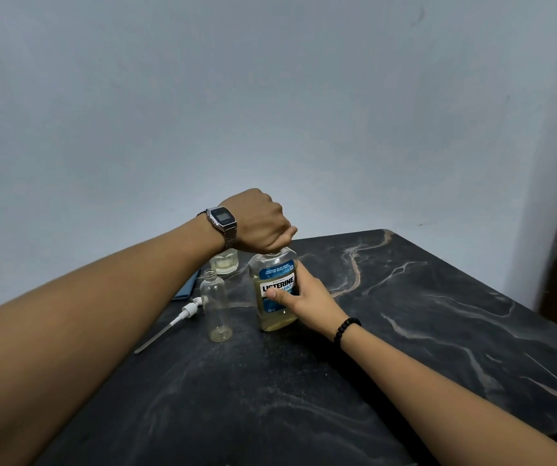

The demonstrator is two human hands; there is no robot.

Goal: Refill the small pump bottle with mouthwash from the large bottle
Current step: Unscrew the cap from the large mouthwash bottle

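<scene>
The large mouthwash bottle (pixel 274 290), clear with yellowish liquid and a blue label, stands upright on the dark marbled table (pixel 405 331). My right hand (pixel 304 297) grips its body from the right, thumb across the label. My left hand (pixel 263 223), with a watch on the wrist, curls down over the bottle's cap, which is hidden under the fingers. Left of it stands the small clear bottle (pixel 216 306), open at the top, with a little liquid at the bottom. Its white pump head with a long tube (pixel 176 322) lies on the table to the left.
A small glass (pixel 225 264) with pale liquid stands behind the small bottle. A blue flat object (pixel 188 285) lies at the table's left edge. A plain wall rises behind the table.
</scene>
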